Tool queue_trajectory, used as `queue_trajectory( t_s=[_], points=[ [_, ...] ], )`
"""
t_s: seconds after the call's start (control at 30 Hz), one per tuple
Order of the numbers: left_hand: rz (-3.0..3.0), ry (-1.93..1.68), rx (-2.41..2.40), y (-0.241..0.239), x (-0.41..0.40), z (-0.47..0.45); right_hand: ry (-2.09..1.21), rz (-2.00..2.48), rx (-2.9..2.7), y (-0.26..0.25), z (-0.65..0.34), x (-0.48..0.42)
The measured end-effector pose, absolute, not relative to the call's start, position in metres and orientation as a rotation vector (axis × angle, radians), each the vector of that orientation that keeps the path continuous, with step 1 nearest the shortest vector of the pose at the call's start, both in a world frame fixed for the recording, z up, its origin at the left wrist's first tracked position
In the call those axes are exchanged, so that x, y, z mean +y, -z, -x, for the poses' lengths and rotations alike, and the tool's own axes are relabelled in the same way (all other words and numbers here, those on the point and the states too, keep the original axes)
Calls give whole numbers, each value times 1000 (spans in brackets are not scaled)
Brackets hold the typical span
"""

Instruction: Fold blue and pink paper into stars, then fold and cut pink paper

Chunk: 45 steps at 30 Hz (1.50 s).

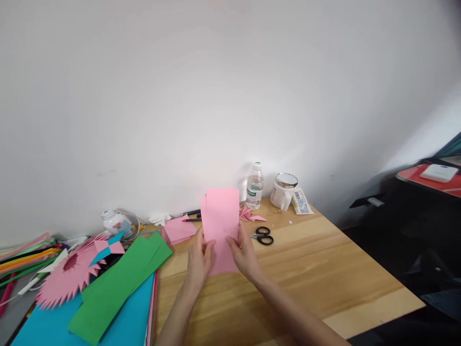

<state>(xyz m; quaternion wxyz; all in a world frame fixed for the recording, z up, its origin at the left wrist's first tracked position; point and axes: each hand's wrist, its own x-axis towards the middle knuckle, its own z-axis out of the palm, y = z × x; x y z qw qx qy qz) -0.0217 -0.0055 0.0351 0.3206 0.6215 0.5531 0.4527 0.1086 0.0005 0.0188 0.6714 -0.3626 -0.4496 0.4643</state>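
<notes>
The central rectangular paper sheets [221,216] are plain pink. From them at 8 o'clock, the long green paper strips [118,288] are plain, over a bright blue paper sheet [136,315]. At 3 o'clock, the metal-bladed scissors [260,235] have 2 black loops. At 2 o'clock, the white cylindrical mug [279,196] carries reddish-brown lettering. The tan wooden tabletop [306,269] is grain-streaked.

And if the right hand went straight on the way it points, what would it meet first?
The pink paper that the right hand already holds; past that, perhaps the wall, though depth is unclear.
</notes>
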Motion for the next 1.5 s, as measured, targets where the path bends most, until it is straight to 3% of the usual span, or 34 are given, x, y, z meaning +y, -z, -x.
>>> queue_trajectory(
  t_s=[0.13, 0.47, 0.9, 1.2, 1.5],
  points=[
    [-1742, -1420, 1466, -26, -6, 13, -860, 833, -1152, -28, -107, 1],
    [-1693, -1510, 1513, 23, -3, 8, -618, 1006, -1298, 13, -102, -1],
    [-1660, -1577, 1557, 18, -6, 2, -608, 966, -1304, 17, -103, 2],
    [-1784, -1599, 1630, 55, -2, 4, -675, 1023, -1316, 33, -103, -2],
    [-1878, -1790, 1643, 35, -12, 0, -684, 1032, -1257, 15, -100, -6]
  ],
)
